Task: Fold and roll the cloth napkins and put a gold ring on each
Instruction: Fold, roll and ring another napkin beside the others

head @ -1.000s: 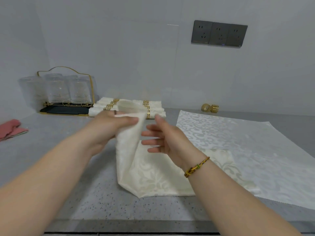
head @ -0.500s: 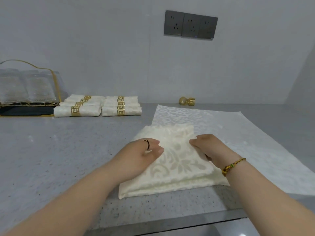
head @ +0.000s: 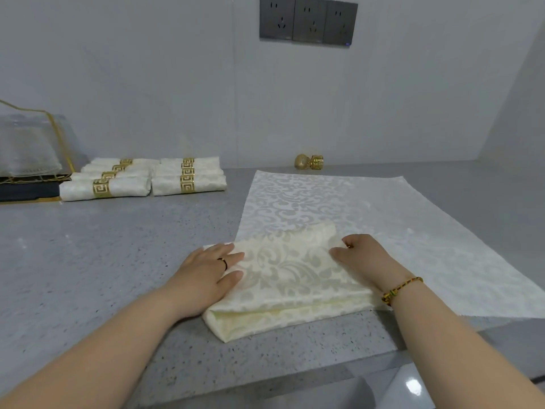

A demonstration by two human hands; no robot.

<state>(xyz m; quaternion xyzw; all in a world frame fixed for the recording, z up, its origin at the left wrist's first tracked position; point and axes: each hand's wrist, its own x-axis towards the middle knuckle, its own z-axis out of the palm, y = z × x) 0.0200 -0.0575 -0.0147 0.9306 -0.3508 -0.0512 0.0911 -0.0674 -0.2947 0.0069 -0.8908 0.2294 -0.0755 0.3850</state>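
Folded napkin [head: 289, 278], cream with a leaf pattern, is lying in several layers near the front edge of the grey speckled counter [head: 103, 246]. Its near fold is running almost parallel to that edge, and its far edge is lifting slightly off the layers below. Its right part is overlapping the near-left corner of a larger flat cloth [head: 398, 208], which is covering most of the counter's right side.

Left hand [head: 206, 276] is resting on the napkin's left edge, fingers straight and spread, gripping nothing. Right hand [head: 365, 258] is sitting at the napkin's right edge with fingers curled in, pinching the top layer there.

Bare counter is showing to the left of the napkin and running back to the rolled napkins [head: 141, 181], each wearing a gold band, which are lying in two side-by-side groups well apart from the hands. Two loose gold rings [head: 309, 162] are sitting against the back wall, beyond the flat cloth's far edge. A gold-framed glass rack [head: 26, 149] is standing at the far left, just beside the rolled napkins.
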